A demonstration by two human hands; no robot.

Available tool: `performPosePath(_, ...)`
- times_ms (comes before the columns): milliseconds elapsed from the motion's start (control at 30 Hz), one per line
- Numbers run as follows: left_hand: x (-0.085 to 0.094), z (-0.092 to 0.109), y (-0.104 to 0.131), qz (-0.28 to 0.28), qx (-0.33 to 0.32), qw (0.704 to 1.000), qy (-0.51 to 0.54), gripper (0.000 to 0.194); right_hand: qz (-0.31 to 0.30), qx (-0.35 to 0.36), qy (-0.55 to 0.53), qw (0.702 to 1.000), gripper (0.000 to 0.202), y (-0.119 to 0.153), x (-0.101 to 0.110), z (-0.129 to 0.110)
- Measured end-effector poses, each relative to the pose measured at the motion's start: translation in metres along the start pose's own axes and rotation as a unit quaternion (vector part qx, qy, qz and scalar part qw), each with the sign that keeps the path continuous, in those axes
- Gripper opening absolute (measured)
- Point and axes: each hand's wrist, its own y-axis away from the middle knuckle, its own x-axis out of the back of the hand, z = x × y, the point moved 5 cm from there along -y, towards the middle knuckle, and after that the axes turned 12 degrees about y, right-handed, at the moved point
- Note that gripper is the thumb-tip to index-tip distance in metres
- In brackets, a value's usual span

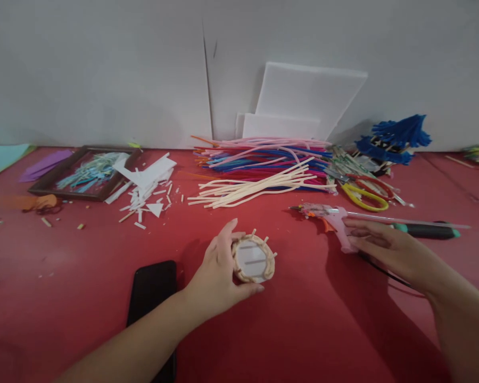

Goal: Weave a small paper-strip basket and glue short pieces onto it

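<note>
My left hand (pixel 219 268) is closed around a small round woven basket (pixel 272 265), thumb on the near side and fingers on the far side. The basket's wall is cream-coloured, its flat inside is white with grey stripes, and short stubs stick up from the rim. On the right, my right hand (pixel 387 250) has its fingers at the handle of a pink hot glue gun (pixel 337 218), gripping it. The gun's nozzle points left, and a long clear glue stick (pixel 407 219) sticks out of its back. Part of the handle is hidden behind my fingers.
Behind the basket lie cream pipe cleaners (pixel 251 190) and a coloured bundle (pixel 263 151). Yellow-and-red scissors (pixel 365 198) and a black-and-green tool (pixel 431 230) are at right. A phone (pixel 151 287), paper scraps (pixel 147 178) and a brown frame (pixel 38 189) stand left.
</note>
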Motion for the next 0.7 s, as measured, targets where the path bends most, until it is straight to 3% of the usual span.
performPosePath(100, 0.001, 0.003, -0.002, 0.025, 0.001, 1.0, -0.008, 0.106, -0.045, -0.053, -0.015, 0.997, 0.026, 0.002, -0.009, 0.016)
performPosePath(267, 0.018, 0.013, 0.0, 0.13, 0.054, 0.988, -0.072, 0.098, -0.091, -0.148, 0.02, 0.985, 0.03, 0.0, -0.014, 0.034)
performPosePath(467, 0.057, 0.036, 0.002, 0.149, 0.067, 0.977, -0.134, 0.084, -0.11, -0.185, 0.125, 0.968, 0.031, -0.002, 0.001, 0.014)
performPosePath(600, 0.082, 0.025, 0.006, 0.171, 0.09, 0.971, -0.141, 0.088, -0.114, -0.188, 0.19, 0.957, 0.027, -0.009, 0.024, 0.005)
performPosePath(700, 0.094, 0.01, 0.009, 0.194, 0.089, 0.965, -0.151, 0.084, -0.112, -0.183, 0.234, 0.948, 0.028, -0.033, 0.038, 0.01)
